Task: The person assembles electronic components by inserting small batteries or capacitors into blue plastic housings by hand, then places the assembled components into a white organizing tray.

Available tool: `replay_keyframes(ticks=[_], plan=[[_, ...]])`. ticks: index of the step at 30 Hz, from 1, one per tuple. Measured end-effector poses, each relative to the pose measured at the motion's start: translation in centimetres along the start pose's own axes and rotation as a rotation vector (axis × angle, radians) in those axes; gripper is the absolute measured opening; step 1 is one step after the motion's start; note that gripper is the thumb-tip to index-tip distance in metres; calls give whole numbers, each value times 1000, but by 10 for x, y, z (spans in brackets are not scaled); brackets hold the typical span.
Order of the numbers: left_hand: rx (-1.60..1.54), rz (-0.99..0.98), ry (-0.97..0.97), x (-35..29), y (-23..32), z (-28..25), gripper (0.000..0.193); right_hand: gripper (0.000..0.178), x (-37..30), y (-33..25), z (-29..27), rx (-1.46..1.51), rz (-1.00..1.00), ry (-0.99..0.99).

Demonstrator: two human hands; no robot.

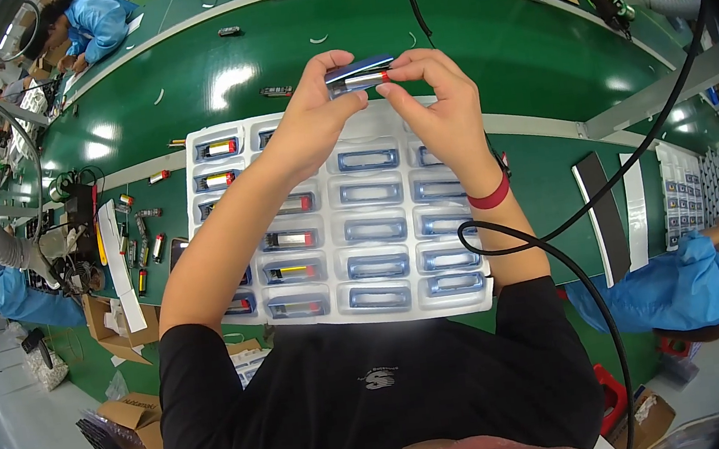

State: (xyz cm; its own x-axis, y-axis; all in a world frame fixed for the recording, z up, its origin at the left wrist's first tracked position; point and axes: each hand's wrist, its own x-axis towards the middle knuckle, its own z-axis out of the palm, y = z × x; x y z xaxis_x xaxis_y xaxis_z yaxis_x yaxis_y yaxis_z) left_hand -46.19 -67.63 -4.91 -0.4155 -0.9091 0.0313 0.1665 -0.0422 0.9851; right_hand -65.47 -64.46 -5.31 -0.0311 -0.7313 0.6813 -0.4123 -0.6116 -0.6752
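Note:
Above the far edge of a white tray (327, 228), both hands meet at one small device. My left hand (318, 108) is closed round its blue translucent housing (358, 67). My right hand (443, 102) pinches the near end of a red-tipped battery cell (370, 79), which lies along the housing; how deep it sits inside I cannot tell. Rows of blue shells fill the tray. Those in the left columns hold cells, such as a yellow and red one (294, 273), while right-hand shells (378, 266) show no cell. My forearms cover part of the tray.
Loose cells (144, 280) lie left of the tray beside a white strip (119, 263). A black cable (559, 245) loops across my right forearm. At right stand a black bar (601, 217) and another tray (681, 194). Co-workers in blue sit left and right.

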Motion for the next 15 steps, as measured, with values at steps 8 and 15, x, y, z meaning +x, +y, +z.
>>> replay_keyframes(ticks=[8, 15], plan=[[75, -48, -91, -2, 18, -6, 50, 27, 0, 7, -1, 146, 156, 5], [125, -49, -107, -4, 18, -10, 48, 30, -3, 15, 4, 217, 181, 13]])
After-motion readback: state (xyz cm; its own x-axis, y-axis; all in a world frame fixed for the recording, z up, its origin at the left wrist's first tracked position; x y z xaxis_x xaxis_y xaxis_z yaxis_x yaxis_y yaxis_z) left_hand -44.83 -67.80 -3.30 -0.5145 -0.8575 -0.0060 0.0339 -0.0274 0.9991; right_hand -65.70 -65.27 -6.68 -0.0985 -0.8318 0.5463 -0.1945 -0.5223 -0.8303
